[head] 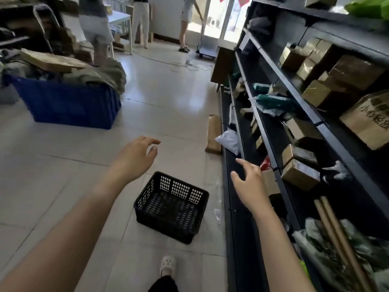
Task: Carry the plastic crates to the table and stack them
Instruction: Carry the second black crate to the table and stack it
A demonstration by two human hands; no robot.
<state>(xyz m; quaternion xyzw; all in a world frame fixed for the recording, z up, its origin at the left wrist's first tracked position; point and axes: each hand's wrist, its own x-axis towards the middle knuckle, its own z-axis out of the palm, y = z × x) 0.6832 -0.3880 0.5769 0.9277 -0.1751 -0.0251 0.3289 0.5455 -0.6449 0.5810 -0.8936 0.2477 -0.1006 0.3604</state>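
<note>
Reaching toward perforated rectangular black crate (171, 207)

Black crate (171, 206) and blue crate (69, 102) sit on tiled floor (63, 161)

Cardboard box (367, 121), right end of the dark shelving (273, 131): large dark printed characters on its angled face, cut off by the frame edge and too blurred to read
Small cartons (300, 174), lower shelf: pale labels, print too small to make out
Black plastic crate (171, 204), on the floor: no marking can be read
Blue crate (69, 102): no lettering can be read
</note>
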